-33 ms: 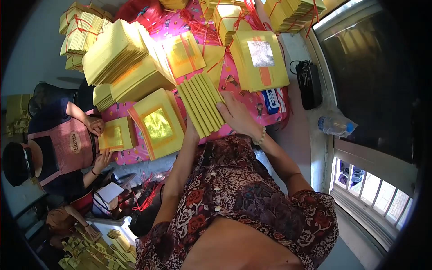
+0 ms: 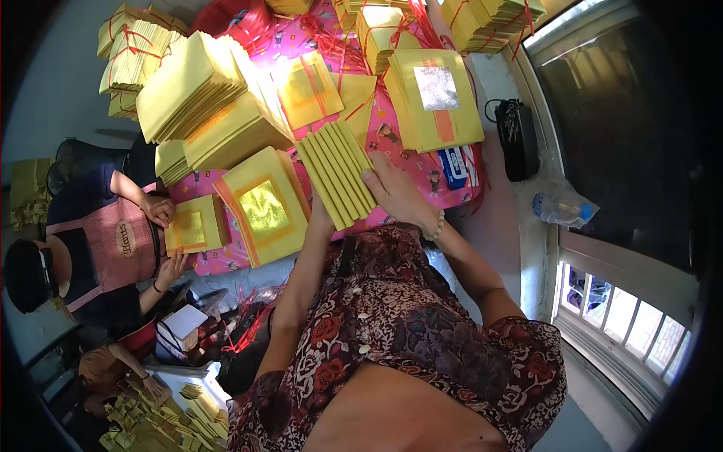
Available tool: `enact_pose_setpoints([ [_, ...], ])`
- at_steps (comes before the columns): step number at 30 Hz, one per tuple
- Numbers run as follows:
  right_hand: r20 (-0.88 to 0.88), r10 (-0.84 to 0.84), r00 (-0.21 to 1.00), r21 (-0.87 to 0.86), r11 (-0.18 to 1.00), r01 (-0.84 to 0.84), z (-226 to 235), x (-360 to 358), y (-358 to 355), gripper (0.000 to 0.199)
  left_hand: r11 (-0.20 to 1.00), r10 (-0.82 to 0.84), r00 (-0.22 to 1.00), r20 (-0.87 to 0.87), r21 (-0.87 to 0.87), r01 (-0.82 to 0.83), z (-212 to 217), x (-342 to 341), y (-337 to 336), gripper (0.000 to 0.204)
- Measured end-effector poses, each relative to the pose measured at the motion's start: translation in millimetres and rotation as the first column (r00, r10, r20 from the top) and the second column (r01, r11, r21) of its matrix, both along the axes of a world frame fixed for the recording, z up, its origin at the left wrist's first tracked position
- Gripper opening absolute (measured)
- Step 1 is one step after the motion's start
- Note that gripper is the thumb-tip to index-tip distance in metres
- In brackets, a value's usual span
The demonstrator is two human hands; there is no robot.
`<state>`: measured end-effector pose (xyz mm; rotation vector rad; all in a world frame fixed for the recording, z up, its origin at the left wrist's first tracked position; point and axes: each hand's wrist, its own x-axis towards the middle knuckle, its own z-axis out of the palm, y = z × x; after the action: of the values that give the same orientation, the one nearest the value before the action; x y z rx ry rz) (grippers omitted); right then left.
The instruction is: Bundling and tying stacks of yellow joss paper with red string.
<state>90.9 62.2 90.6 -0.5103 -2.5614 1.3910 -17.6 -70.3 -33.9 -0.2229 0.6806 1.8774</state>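
Between my two hands, over the near edge of the table, is a bundle of yellow paper folded into long parallel rolls [image 2: 335, 177]. My right hand [image 2: 393, 188] grips its right side, with the thumb on top and a beaded bracelet at the wrist. At the lower left side my left hand [image 2: 322, 216] closes on the bundle, its fingers mostly hidden underneath. Just left of the bundle lies a stack of yellow paper [image 2: 282, 177] with a shiny gold square. Another stack [image 2: 407, 98], bearing a silver square and orange stripe, lies beyond my right hand.
A pink patterned cloth [image 2: 392, 154] covers the table. Tall yellow paper stacks [image 2: 188, 87] stand at the far left, near red ties [image 2: 327, 41]. A co-worker in a pink apron [image 2: 120, 237] handles paper at the left. A plastic bottle [image 2: 561, 209] lies on the window ledge.
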Motion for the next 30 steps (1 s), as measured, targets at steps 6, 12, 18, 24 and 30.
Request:
enact_pose_setpoints([
  [6, 0.004, -0.006, 1.0, -0.247, 0.969, 0.007, -12.0, -3.0, 8.0, 0.044, 0.998, -0.025, 1.0, 0.003, -0.066, 0.025, 10.2, -0.5, -3.7, 0.063],
  [12, -0.023, -0.105, 0.994, -0.437, 0.896, 0.085, -28.2, -23.4, 27.1, 0.035, 0.996, -0.071, 0.997, -0.01, -0.054, 0.071, 12.2, 6.1, 4.8, 0.067],
  [18, 0.026, 0.027, 0.999, -0.526, 0.85, -0.009, -20.9, -14.2, 28.7, 0.037, 0.898, -0.163, 0.954, 0.25, 0.439, 0.039, -2.7, 4.4, -4.1, 0.064],
  [24, -0.034, 0.099, 0.994, -0.518, 0.849, -0.102, -18.0, 5.2, 25.8, 0.039, 0.921, -0.157, 0.965, 0.208, 0.383, 0.067, 3.2, 0.7, -1.0, 0.064],
  [30, -0.02, 0.102, 0.995, -0.466, 0.879, -0.099, -19.4, 6.8, 25.1, 0.044, 0.944, -0.152, 0.976, 0.153, 0.315, 0.098, 7.9, 3.7, 3.7, 0.065],
])
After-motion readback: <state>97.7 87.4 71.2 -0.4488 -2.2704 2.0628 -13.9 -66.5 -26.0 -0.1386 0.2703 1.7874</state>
